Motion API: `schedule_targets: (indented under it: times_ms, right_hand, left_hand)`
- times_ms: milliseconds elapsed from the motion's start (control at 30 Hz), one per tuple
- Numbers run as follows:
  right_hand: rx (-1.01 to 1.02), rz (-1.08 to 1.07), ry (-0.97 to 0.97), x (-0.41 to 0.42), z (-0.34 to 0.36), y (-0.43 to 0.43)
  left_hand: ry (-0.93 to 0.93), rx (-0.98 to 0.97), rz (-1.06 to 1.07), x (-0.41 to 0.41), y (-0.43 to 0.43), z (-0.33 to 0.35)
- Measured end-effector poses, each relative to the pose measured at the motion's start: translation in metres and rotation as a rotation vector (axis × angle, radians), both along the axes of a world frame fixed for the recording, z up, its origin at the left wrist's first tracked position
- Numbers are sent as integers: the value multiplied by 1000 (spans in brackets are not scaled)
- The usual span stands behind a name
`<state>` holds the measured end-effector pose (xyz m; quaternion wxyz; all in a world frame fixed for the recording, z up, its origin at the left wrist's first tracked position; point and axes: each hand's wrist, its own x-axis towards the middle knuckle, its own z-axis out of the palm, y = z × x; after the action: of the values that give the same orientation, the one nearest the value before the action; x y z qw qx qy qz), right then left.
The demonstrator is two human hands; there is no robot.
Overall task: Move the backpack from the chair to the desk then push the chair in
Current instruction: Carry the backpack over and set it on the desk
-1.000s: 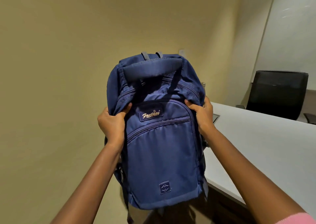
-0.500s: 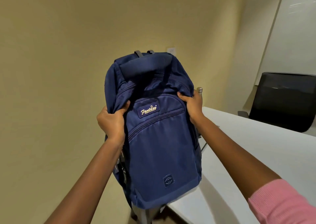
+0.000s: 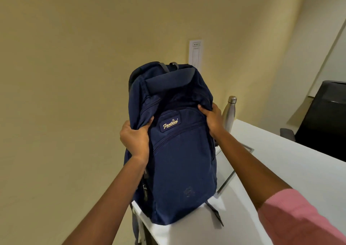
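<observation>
A navy blue backpack (image 3: pixel 179 160) with a "Fantasy" label stands upright, its base resting on the near left corner of the white desk (image 3: pixel 280 170). My left hand (image 3: pixel 133 138) grips the fabric on its left side near the top. On its right upper edge, my right hand (image 3: pixel 213 119) pinches the fabric. One strap hangs over the desk's left edge. The chair the backpack came from is out of view.
A steel water bottle (image 3: pixel 229 113) stands on the desk just behind my right hand. A flat cable hatch (image 3: pixel 234 162) lies in the desk surface right of the bag. A black office chair (image 3: pixel 325 117) sits at the far side. A beige wall is close on the left.
The backpack has moved to the right and down, from hanging beside the desk's corner to resting on it. Both hands kept their grip.
</observation>
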<state>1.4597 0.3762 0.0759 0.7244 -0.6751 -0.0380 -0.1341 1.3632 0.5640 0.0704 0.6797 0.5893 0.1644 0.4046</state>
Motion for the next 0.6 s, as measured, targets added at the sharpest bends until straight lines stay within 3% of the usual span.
schedule_targets:
  times_ms: [367,467,600]
  right_hand:
    - [-10,21,153,16,-36,-10]
    - [-22,-10,158,7,-48,-14]
    - [-223,-29,142,-23,-86,-19]
  left_hand:
    - [111,253,33,9,-5,-31]
    - [118,390,68,8,-6,-37]
    - [157,670,201,-3,-18,-54]
